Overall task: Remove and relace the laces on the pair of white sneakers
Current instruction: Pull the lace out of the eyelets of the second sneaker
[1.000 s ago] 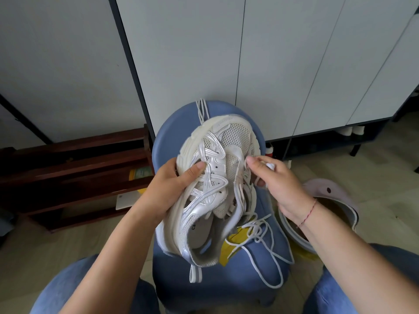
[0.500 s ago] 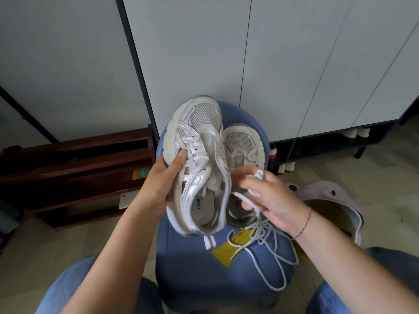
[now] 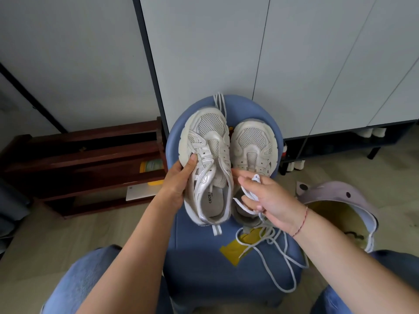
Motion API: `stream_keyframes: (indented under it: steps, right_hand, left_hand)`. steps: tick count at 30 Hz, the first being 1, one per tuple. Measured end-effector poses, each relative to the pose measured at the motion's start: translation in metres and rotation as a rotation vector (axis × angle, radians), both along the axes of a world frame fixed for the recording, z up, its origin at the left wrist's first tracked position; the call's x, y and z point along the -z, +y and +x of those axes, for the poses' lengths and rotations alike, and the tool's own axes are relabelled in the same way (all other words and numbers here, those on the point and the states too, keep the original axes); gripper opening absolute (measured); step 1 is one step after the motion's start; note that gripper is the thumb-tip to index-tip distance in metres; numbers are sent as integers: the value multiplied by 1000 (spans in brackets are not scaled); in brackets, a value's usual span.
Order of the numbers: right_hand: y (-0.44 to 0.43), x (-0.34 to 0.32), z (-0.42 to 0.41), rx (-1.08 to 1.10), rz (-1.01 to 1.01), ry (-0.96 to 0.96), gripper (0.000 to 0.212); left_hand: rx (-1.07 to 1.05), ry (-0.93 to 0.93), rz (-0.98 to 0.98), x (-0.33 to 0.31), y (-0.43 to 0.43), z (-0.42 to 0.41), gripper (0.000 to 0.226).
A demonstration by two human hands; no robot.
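**Marking:** "CECE" is showing on the grey insole of the held sneaker (image 3: 208, 164). The smaller print beside it is too small to read.

**Stool** (image 3: 204, 268)**:** blue, and standing nearest. A yellow tag (image 3: 235, 248) is lying on it, with a white lace (image 3: 272, 257) trailing over it toward 5 o'clock.

**Right hand** (image 3: 272, 200)**:** its fingers are curling round the upper end of that lace.

**Left hand** (image 3: 179, 184)**:** it is gripping the held sneaker at its 9 o'clock side, thumb pressing on the upper.

**Held sneaker:** white with silver overlays and a mesh toe. Its eyelets are standing bare and its toe is pointing to 12 o'clock.

**Second sneaker** (image 3: 251, 146)**:** matching the first, and resting on the stool just beside it at 3 o'clock.

**Second lace** (image 3: 220, 103)**:** hanging over the stool's 12 o'clock edge.

**Cabinet doors** (image 3: 294, 64)**:** white, and standing farthest.
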State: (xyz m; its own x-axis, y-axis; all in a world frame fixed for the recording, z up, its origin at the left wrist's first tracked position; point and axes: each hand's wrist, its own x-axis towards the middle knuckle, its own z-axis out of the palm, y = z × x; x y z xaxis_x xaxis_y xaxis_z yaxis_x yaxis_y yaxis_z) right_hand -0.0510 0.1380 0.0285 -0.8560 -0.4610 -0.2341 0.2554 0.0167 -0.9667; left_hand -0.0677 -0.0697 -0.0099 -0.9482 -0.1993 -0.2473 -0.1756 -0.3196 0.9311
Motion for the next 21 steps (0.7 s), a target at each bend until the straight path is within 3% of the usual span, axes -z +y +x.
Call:
stream_keyframes:
  steps: [10,17,21]
  right_hand:
    - [-6,6,1,17,275,165,33]
    - [-3,5,1,27,222,158,31]
    - [4,-5,1,60,64,132,26]
  left_hand:
    - [-108,-92,27,23,0,-7,35]
    - [-112,-161,15,23,1,-6,41]
    - [-203,-139,-208,7,5,-2,34]
